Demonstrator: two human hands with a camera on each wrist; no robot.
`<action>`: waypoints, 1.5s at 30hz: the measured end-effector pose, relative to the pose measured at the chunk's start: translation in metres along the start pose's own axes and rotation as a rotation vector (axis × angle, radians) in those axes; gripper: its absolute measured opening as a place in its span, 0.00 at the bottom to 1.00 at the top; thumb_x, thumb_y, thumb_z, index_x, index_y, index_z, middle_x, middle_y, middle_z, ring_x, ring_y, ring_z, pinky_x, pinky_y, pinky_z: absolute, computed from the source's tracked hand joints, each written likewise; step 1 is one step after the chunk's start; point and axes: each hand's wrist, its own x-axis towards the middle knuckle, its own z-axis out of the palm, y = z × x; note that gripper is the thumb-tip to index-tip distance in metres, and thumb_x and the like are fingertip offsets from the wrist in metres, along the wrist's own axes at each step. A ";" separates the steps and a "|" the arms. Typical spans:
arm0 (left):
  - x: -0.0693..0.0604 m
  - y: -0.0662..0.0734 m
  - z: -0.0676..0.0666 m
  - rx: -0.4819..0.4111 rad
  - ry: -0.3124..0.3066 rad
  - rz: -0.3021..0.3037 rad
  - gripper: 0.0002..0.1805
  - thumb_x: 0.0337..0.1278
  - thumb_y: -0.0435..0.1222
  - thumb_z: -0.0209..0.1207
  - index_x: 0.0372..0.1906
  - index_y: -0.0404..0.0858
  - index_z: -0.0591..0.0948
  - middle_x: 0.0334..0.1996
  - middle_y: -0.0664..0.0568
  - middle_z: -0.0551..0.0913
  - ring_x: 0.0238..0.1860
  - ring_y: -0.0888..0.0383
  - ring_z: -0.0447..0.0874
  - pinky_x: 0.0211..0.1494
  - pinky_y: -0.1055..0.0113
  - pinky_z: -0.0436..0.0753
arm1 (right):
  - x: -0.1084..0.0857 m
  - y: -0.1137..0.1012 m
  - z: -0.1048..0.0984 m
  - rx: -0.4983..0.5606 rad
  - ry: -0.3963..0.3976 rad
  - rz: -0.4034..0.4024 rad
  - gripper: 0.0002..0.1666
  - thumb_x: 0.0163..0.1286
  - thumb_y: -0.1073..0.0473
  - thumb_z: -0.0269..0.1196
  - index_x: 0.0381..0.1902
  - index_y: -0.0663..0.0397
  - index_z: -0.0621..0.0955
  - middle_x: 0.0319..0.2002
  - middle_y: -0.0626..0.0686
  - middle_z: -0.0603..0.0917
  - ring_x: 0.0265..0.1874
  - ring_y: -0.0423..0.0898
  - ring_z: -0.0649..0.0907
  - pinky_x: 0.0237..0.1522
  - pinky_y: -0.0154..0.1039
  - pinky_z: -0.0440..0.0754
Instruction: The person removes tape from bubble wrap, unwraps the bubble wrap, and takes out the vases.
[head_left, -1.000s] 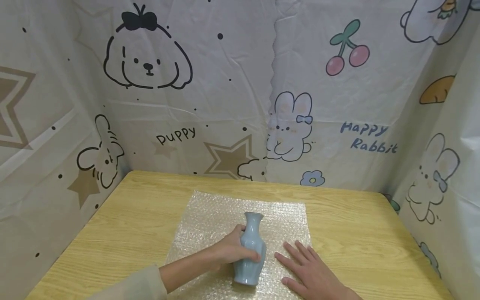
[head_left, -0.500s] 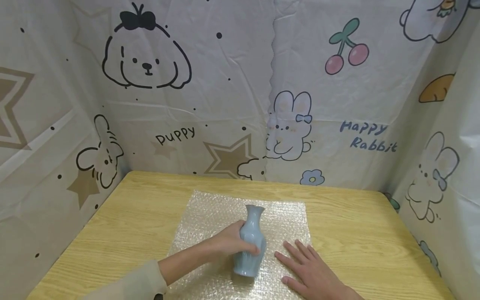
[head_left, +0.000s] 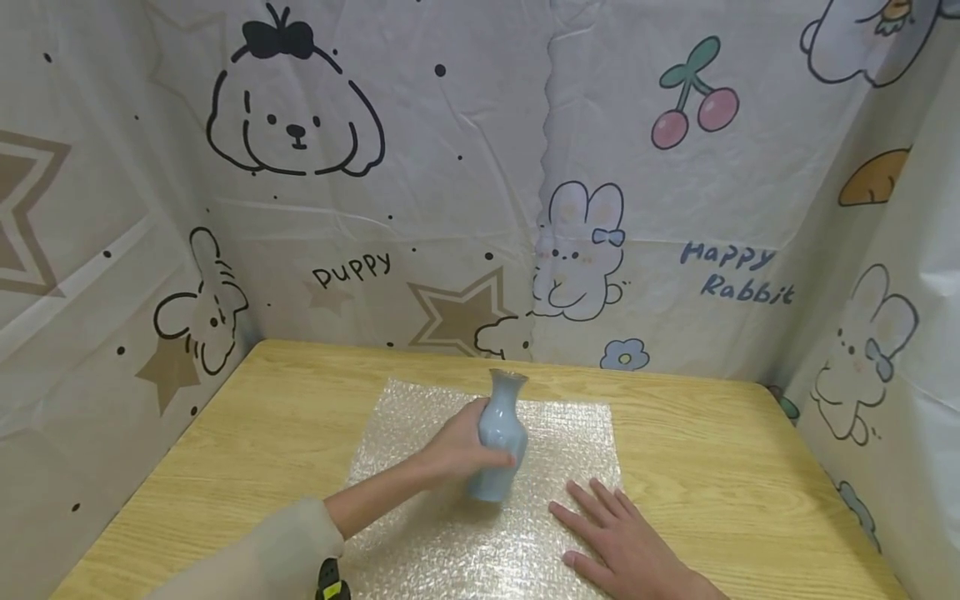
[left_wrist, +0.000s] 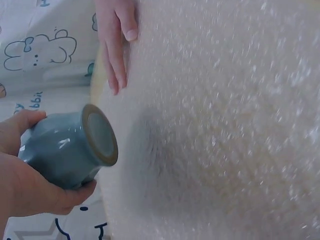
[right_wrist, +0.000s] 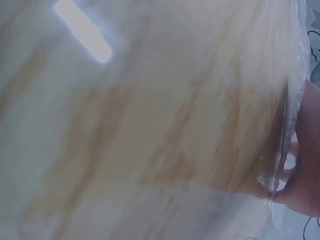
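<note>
A pale blue-grey glazed vase [head_left: 504, 429] with a narrow neck and flared lip is gripped round its body by my left hand [head_left: 459, 446]. It leans slightly, mouth up, above the sheet of bubble wrap [head_left: 420, 417]. In the left wrist view the vase's round base [left_wrist: 101, 134] hangs clear of the wrap, a soft shadow beneath. Fingers spread, my right hand [head_left: 626, 546] lies on the right side of the wrap. Only part of that right hand [right_wrist: 302, 170] shows at the right edge of the right wrist view.
Under the wrap is a yellow wood-grain table [head_left: 247, 467], which extends on both sides. A cartoon-printed cloth [head_left: 450, 192] encloses it at the back and sides. A dark band with a yellow-green patch [head_left: 332, 583] shows below my left sleeve.
My left hand has raised the vase and moved it away from me, toward the far edge of the wrap. The right hand has stayed in place.
</note>
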 end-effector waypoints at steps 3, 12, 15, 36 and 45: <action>0.008 -0.002 0.001 0.053 0.047 0.061 0.42 0.39 0.32 0.75 0.63 0.29 0.69 0.49 0.44 0.78 0.45 0.48 0.82 0.48 0.51 0.84 | 0.000 0.000 -0.001 0.005 -0.003 0.002 0.33 0.77 0.36 0.51 0.75 0.36 0.68 0.74 0.57 0.65 0.70 0.66 0.65 0.61 0.71 0.66; 0.026 -0.007 -0.001 0.205 0.206 0.162 0.47 0.44 0.34 0.74 0.69 0.27 0.62 0.57 0.38 0.70 0.50 0.46 0.76 0.48 0.55 0.83 | 0.000 0.001 0.000 0.017 -0.033 0.018 0.33 0.77 0.35 0.49 0.75 0.34 0.67 0.75 0.56 0.64 0.71 0.66 0.63 0.62 0.71 0.65; 0.032 -0.008 -0.001 0.245 0.258 0.185 0.47 0.45 0.34 0.74 0.69 0.27 0.62 0.57 0.38 0.70 0.51 0.46 0.75 0.49 0.55 0.82 | -0.001 0.001 0.000 0.024 -0.047 0.028 0.33 0.77 0.35 0.48 0.75 0.34 0.67 0.75 0.56 0.63 0.71 0.66 0.63 0.62 0.71 0.65; 0.080 -0.019 0.009 0.321 0.473 0.252 0.49 0.43 0.32 0.75 0.69 0.26 0.60 0.66 0.35 0.63 0.59 0.38 0.68 0.58 0.47 0.78 | -0.001 0.003 0.001 0.021 -0.021 0.010 0.33 0.77 0.36 0.50 0.76 0.35 0.66 0.76 0.56 0.62 0.71 0.66 0.63 0.61 0.71 0.66; 0.097 -0.027 0.011 0.355 0.486 0.211 0.48 0.46 0.33 0.75 0.70 0.29 0.60 0.66 0.38 0.63 0.61 0.39 0.67 0.59 0.51 0.78 | 0.000 0.002 0.000 0.032 -0.042 0.012 0.32 0.78 0.37 0.49 0.76 0.35 0.66 0.76 0.56 0.62 0.71 0.66 0.63 0.62 0.71 0.65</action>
